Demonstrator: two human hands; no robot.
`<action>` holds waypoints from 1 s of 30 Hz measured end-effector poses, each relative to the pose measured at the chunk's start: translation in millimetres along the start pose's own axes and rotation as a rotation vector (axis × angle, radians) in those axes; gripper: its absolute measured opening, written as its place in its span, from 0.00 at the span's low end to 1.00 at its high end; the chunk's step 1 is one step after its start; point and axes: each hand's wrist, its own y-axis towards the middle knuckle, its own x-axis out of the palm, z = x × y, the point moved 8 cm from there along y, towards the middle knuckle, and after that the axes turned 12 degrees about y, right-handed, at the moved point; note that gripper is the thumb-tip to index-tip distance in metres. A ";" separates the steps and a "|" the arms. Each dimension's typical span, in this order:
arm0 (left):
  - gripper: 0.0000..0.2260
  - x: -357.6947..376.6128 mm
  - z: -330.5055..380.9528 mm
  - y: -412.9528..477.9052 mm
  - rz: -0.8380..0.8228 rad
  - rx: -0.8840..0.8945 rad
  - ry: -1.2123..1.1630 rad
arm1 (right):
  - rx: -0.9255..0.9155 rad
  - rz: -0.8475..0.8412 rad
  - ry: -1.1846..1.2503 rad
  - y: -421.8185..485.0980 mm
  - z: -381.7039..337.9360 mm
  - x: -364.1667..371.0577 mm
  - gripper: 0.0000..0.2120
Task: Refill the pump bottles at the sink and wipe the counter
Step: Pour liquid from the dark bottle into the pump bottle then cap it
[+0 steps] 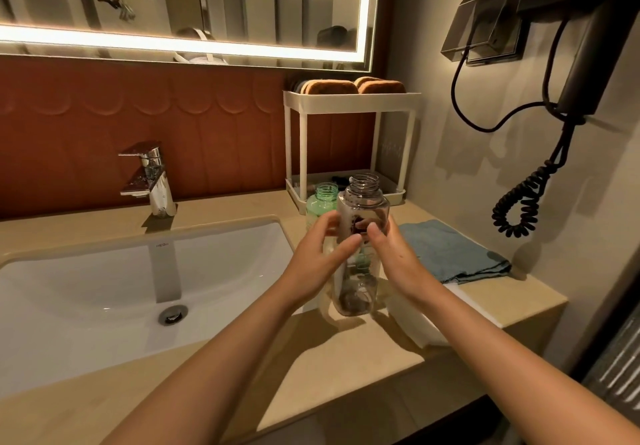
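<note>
A clear, smoke-tinted bottle point(362, 202) with an open threaded neck and no pump is held upright above the beige counter point(311, 358), to the right of the sink point(104, 271). My left hand point(318, 254) grips its left side and my right hand point(391, 254) grips its right side. Behind it a green bottle point(320, 202), also open at the neck, stands on the counter. A folded blue cloth point(450, 250) lies on the counter to the right. No pump heads are in view.
A chrome faucet point(152, 181) stands behind the white basin. A white two-tier rack point(349, 133) with brown sponges sits at the back right. A white folded towel point(426, 320) lies near the counter's front edge. A wall hair dryer with coiled cord point(526, 202) hangs at right.
</note>
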 end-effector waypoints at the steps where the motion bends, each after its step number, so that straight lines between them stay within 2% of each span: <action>1: 0.29 1.0 2.4 0.9 -0.001 -0.004 -0.003 | 0.011 -0.014 0.003 -0.5 -0.1 0.3 0.10; 3: 0.27 0.6 5.4 2.6 0.028 -0.013 -0.009 | 0.019 -0.022 -0.001 1.8 -0.1 -1.4 0.13; 6: 0.26 -3.9 3.8 3.4 0.097 -0.033 -0.010 | 0.008 0.057 -0.052 13.8 1.5 -19.7 0.14; 8: 0.25 -7.9 2.4 2.5 0.121 -0.042 0.000 | 0.001 0.103 -0.169 30.6 8.8 -35.1 0.13; 12: 0.23 -18.8 0.3 -1.9 0.159 -0.040 0.011 | 0.119 0.133 -0.468 71.8 42.2 -59.9 0.21; 17: 0.25 -21.1 -3.8 -6.4 0.157 -0.067 -0.023 | 0.211 0.051 -0.729 119.5 76.8 -55.8 0.32; 21: 0.24 -19.4 -4.1 -6.7 0.155 -0.060 -0.033 | 0.254 -0.063 -0.819 151.5 116.0 -55.3 0.36; 25: 0.30 -18.1 -7.2 -7.3 0.158 -0.069 -0.024 | 0.277 -0.047 -0.929 158.0 127.2 -55.1 0.31; 30: 0.30 -17.0 -6.6 -6.0 0.145 -0.054 -0.034 | 0.132 0.062 -0.920 151.8 101.9 -55.8 0.27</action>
